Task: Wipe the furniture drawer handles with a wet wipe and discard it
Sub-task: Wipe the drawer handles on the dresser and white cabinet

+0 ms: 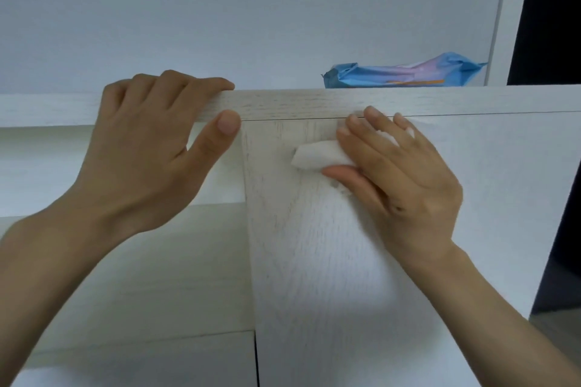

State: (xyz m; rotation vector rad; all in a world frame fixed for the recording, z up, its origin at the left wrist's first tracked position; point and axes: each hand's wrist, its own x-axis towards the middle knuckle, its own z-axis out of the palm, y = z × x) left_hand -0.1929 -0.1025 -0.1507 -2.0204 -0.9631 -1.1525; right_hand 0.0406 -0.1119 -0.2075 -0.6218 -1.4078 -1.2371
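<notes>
I see the right hand [405, 179] pressing a folded white wet wipe [317, 159] flat against the pale wood cabinet front [314, 261], the wipe tucked under its fingers and poking out beside the thumb. The left hand [151, 151] grips the cabinet's top edge [283, 104], fingers curled over it. A blue wipes packet [402, 74] lies on top.

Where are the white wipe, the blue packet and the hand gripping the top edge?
wet wipe [317, 159], head view, on its folded end.
blue packet [402, 74], head view, on its middle.
left hand [151, 148], head view, on its back.
</notes>
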